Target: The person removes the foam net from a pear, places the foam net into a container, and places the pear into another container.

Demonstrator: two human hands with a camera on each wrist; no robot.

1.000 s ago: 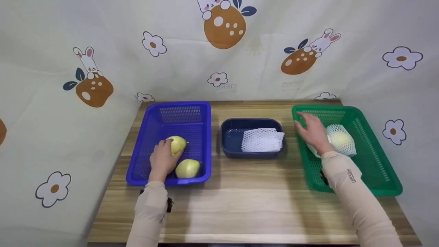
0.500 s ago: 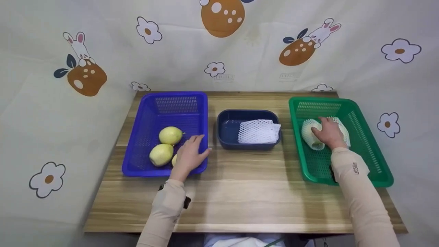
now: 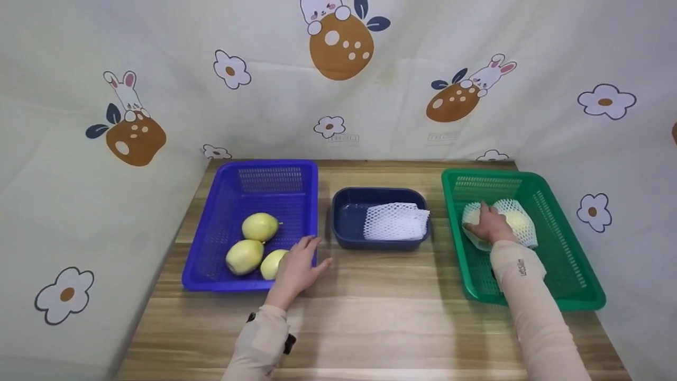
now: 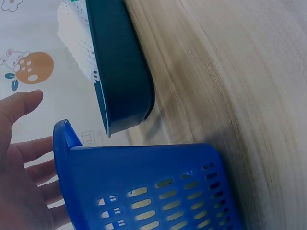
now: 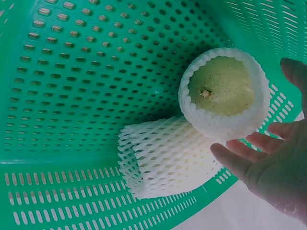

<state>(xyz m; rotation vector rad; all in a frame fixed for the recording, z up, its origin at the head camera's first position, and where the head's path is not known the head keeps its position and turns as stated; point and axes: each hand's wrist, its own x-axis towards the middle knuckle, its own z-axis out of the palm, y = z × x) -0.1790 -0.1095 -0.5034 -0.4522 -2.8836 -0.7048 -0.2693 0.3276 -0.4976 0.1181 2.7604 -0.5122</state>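
My left hand (image 3: 297, 269) hovers over the front right corner of the blue basket (image 3: 197, 248), fingers spread and holding nothing. Its fingers pass behind the basket rim in the left wrist view. Three yellow-green pears lie in that basket: a far pear (image 3: 260, 227), a left pear (image 3: 245, 257) and a front pear (image 3: 272, 264), partly hidden by the hand. Inside the green basket (image 3: 568, 233), my right hand (image 3: 489, 225) is at a pear in a white foam net (image 5: 225, 91), thumb and fingers apart around its side. Another netted pear (image 5: 168, 158) lies against it.
Between the baskets stands a dark blue tub (image 3: 349, 217) with white foam nets (image 3: 396, 222) lying in its right half, slightly over the rim. All three containers sit on a wooden table (image 3: 381, 307). A patterned cloth (image 3: 280, 106) hangs behind and at both sides.
My left hand has let go of a pear in the blue basket and moved right to its edge. From the green basket's left rim, my right hand has come down to the netted pears.
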